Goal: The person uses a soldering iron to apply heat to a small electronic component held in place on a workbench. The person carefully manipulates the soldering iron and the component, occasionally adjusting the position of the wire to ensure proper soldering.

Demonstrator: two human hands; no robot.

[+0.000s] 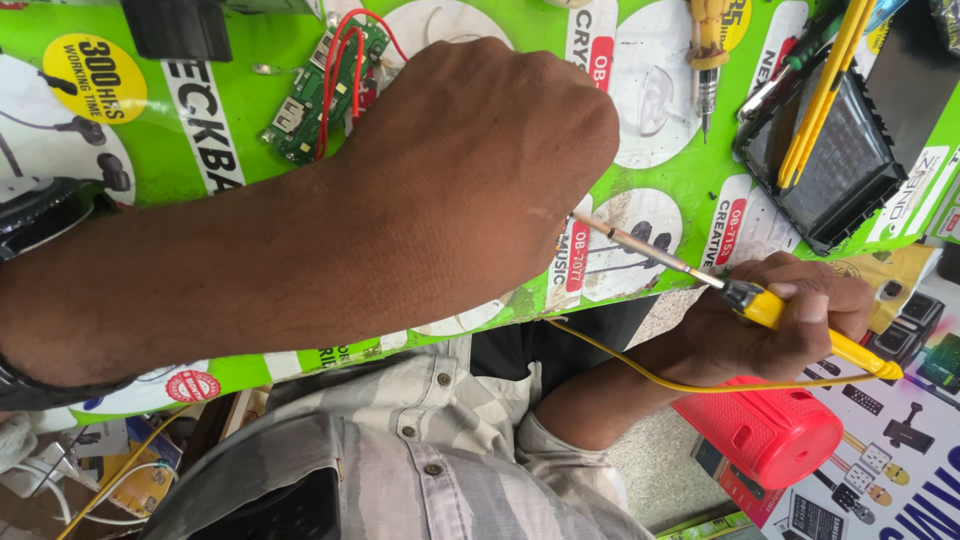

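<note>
Green and shiny, the table (690, 170) is covered with a printed sheet, and its near edge runs slanting just above the person's lap. The only bare room shows near that edge, between the two hands.

The right hand (790, 310) is shut tight around a yellow-handled soldering iron with a thin metal tip (700, 270). The hand sits just off the table edge, and the tip points up and left toward the left hand. A thin yellow cord (640, 375) hangs from the iron across the lap.

The left hand (480, 170) is curled into a loose fist over the middle of the table. Its back fills much of the view, so I cannot tell if it holds something. Just past it lies a small green circuit board with red wires (310, 100), partly hidden by the hand.

At the far right sits a black flat tray (850, 170) with long yellow plastic tweezers (820, 100) resting across it. A yellow-handled screwdriver (706, 60) lies near the top edge. A red round speaker (770, 430) sits below the right hand, beside the person's knee.
</note>
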